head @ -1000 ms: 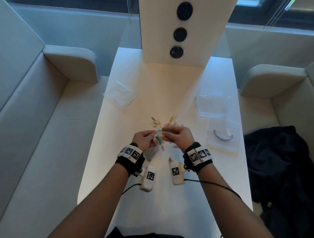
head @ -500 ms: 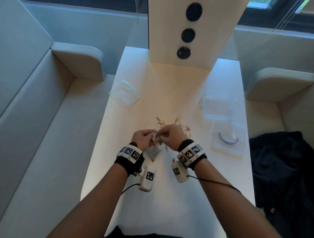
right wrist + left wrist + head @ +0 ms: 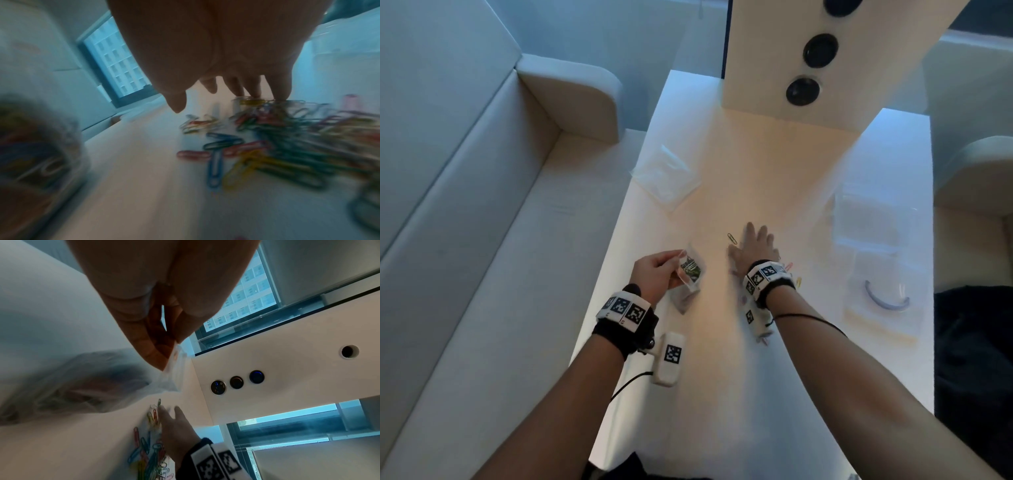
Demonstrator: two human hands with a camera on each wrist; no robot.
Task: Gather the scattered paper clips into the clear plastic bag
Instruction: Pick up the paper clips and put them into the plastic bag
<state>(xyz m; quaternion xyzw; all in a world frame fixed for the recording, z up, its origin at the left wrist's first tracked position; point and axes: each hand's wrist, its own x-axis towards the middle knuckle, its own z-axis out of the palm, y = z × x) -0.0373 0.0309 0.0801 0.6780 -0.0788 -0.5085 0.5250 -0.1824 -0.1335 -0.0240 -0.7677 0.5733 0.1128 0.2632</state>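
My left hand (image 3: 654,272) pinches the rim of a small clear plastic bag (image 3: 690,270) with several paper clips inside, held just above the white table (image 3: 756,377). The left wrist view shows fingers (image 3: 158,353) gripping the bag (image 3: 82,378) at its top edge. My right hand (image 3: 755,243) lies spread, fingers straight, over the pile of coloured paper clips (image 3: 277,138), its fingertips (image 3: 255,91) touching the far side of the pile. One green clip (image 3: 731,238) lies just left of that hand. Most of the pile is hidden under the hand in the head view.
A flat clear bag (image 3: 666,181) lies at the table's left edge. More clear bags (image 3: 866,222) and one holding a curved blue piece (image 3: 887,299) lie at the right. A white upright panel (image 3: 808,58) with round dark buttons stands at the back. Sofas flank the table.
My right hand has left the bag, moved right and forward, and spread flat over the clip pile. My left hand still holds the bag, now alone.
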